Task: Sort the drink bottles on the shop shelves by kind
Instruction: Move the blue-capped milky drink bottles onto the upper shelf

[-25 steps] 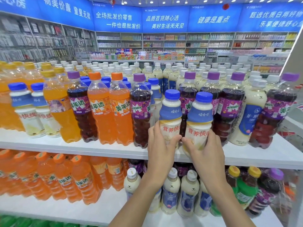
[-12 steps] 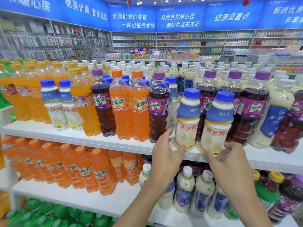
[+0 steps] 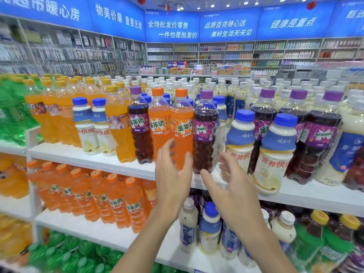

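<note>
Facing the upper shelf (image 3: 88,156), we have both hands raised before its front row of bottles, and neither grips anything. Our left hand (image 3: 173,182) has its fingers straight and loosely spread, the tips overlapping the lower body of an orange Mirinda bottle (image 3: 182,123); we cannot tell whether they touch it. Our right hand (image 3: 234,192) has its fingers spread and slightly bent, in front of the gap between a grape Mirinda bottle (image 3: 205,134) and a blue-capped milk drink (image 3: 239,142). All three bottles stand upright at the shelf's front edge. A second orange Mirinda (image 3: 159,125) stands just left of the first, touching it. A second blue-capped bottle (image 3: 275,154) stands just right of the milk drink. On the lower shelf (image 3: 65,221), a row of orange sodas (image 3: 116,205) stands left of our left forearm.
</note>
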